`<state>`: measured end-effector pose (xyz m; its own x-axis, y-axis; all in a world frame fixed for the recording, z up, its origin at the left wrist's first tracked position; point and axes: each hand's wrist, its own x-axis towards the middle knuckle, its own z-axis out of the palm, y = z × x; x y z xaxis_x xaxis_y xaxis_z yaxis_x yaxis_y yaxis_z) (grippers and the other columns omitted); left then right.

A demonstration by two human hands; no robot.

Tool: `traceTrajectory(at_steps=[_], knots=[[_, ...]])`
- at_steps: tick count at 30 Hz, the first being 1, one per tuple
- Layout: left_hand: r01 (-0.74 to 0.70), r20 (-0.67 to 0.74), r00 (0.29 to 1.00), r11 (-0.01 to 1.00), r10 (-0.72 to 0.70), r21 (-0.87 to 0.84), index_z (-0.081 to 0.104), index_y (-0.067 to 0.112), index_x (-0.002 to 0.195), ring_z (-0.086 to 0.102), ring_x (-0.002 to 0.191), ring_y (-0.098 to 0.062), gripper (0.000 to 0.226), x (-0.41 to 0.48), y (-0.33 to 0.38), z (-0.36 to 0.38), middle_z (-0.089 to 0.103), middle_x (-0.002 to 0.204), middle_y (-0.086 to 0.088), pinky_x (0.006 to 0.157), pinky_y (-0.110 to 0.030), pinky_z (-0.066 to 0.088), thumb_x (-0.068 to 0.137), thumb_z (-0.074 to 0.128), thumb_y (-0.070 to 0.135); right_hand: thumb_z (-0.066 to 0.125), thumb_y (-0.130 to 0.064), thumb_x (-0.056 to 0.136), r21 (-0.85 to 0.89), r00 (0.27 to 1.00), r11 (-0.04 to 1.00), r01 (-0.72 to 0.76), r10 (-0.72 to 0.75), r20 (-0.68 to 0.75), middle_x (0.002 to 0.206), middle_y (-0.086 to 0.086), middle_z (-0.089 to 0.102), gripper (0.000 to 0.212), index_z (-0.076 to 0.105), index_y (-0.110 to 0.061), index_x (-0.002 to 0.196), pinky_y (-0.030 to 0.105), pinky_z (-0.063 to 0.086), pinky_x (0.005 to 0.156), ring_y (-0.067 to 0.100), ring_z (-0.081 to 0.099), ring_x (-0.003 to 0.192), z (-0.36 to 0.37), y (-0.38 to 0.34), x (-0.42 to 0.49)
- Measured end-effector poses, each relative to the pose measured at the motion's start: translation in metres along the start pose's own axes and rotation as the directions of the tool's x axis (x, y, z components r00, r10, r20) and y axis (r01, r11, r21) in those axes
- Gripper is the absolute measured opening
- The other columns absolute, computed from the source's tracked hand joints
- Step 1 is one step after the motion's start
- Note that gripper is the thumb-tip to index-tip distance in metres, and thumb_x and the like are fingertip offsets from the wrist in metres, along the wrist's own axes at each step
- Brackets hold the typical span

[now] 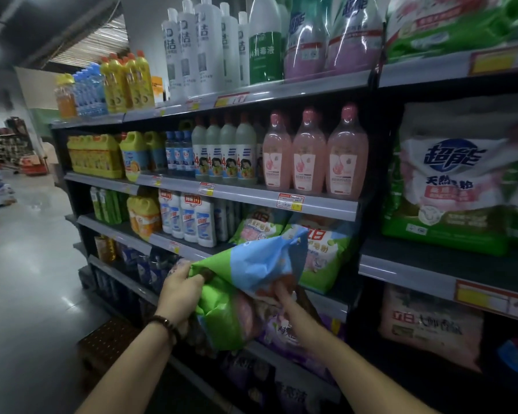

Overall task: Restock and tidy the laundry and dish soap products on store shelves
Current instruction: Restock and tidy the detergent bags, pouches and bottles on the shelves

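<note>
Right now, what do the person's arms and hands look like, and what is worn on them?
The left forearm and the right forearm are bare to the frame's edge; no sleeves show. The left hand and the right hand wear no gloves. The only thing worn is a bracelet of dark round beads on the left wrist.

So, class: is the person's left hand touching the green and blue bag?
Touching. The head view shows the left hand gripping the upper left edge of the green and blue bag, with no gap between them.
</note>
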<state>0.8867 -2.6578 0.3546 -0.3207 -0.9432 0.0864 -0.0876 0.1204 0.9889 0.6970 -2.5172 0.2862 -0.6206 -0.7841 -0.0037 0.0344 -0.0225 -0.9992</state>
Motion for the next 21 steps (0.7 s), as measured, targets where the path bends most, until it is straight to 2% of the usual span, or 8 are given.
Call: traceTrajectory(at_steps=[3,6,9,12,13,15,18,21], knots=[[0.091,0.214,0.976,0.977,-0.049,-0.191,0.071,0.001,0.119,0.074,0.088,-0.036,0.022,-0.021,-0.007,-0.009,0.077,0.105,-0.025,0.086,-0.048,0.061,0.101,0.059,0.0,0.088,-0.084,0.051,0.268,0.995,0.96,-0.082,0.064,0.074,0.12,0.012,0.08,0.104,0.074,-0.017,0.13,0.053,0.057,0.106,0.033,0.076,0.112,0.0,-0.018,-0.007],[0.207,0.341,0.937,0.907,-0.076,-0.366,0.071,0.008,0.12,0.079,0.078,-0.026,0.024,-0.041,-0.014,-0.015,0.08,0.099,-0.016,0.07,-0.038,0.065,0.103,0.055,0.01,0.101,-0.055,0.051,0.384,0.976,0.913,-0.138,0.06,0.209,0.122,0.026,0.076,0.085,0.081,-0.005,0.117,0.051,0.062,0.096,0.043,0.076,0.106,-0.017,-0.036,-0.02],[0.259,0.361,0.927,0.875,-0.105,-0.409,0.069,0.015,0.117,0.079,0.073,-0.025,0.025,-0.054,-0.024,-0.015,0.082,0.092,-0.012,0.059,-0.037,0.065,0.107,0.047,0.011,0.103,-0.038,0.052,0.393,0.976,0.912,-0.117,0.032,0.216,0.124,0.029,0.073,0.089,0.073,0.0,0.127,0.059,0.06,0.097,0.05,0.072,0.113,-0.026,-0.057,-0.032],[0.248,0.425,0.902,0.894,-0.073,-0.373,0.068,0.016,0.129,0.077,0.096,-0.035,0.033,-0.06,-0.033,-0.021,0.079,0.113,-0.018,0.087,-0.052,0.063,0.098,0.057,0.013,0.104,-0.028,0.055,0.328,0.999,0.944,-0.012,-0.006,0.054,0.104,0.024,0.08,0.077,0.072,0.0,0.119,0.05,0.066,0.072,0.044,0.08,0.09,-0.018,-0.075,-0.038],[0.206,0.456,0.889,0.919,-0.032,-0.337,0.067,0.019,0.133,0.073,0.11,-0.038,0.041,-0.06,-0.035,-0.026,0.075,0.124,-0.018,0.099,-0.055,0.056,0.093,0.062,0.019,0.102,-0.025,0.06,0.308,1.0,0.951,0.018,-0.023,0.012,0.101,0.021,0.081,0.07,0.072,-0.002,0.119,0.051,0.066,0.071,0.042,0.08,0.087,-0.015,-0.079,-0.04],[0.081,0.511,0.859,0.976,0.034,-0.2,0.066,0.026,0.135,0.07,0.117,-0.035,0.055,-0.063,-0.034,-0.033,0.073,0.131,-0.011,0.1,-0.052,0.054,0.084,0.075,0.046,0.101,-0.028,0.061,0.265,0.997,0.961,0.074,-0.065,-0.04,0.101,0.015,0.082,0.069,0.072,-0.008,0.12,0.056,0.066,0.077,0.039,0.081,0.088,-0.01,-0.084,-0.044],[-0.025,0.394,0.915,0.988,0.084,-0.152,0.067,0.022,0.129,0.077,0.105,-0.027,0.093,-0.072,-0.033,-0.013,0.078,0.12,-0.006,0.083,-0.04,0.065,0.055,0.089,0.074,0.101,-0.031,0.059,0.206,0.993,0.974,0.091,-0.074,-0.09,0.098,0.01,0.083,0.067,0.074,-0.01,0.117,0.053,0.067,0.076,0.033,0.082,0.084,0.0,-0.088,-0.047],[-0.045,0.138,0.987,0.966,0.083,-0.256,0.072,0.021,0.116,0.08,0.094,-0.03,0.067,-0.081,-0.034,0.017,0.082,0.105,-0.006,0.08,-0.051,0.066,0.067,0.09,0.063,0.1,-0.032,0.067,0.149,0.985,0.987,0.058,-0.032,-0.169,0.095,0.008,0.083,0.058,0.072,-0.013,0.114,0.053,0.068,0.075,0.03,0.082,0.079,0.01,-0.086,-0.047]])
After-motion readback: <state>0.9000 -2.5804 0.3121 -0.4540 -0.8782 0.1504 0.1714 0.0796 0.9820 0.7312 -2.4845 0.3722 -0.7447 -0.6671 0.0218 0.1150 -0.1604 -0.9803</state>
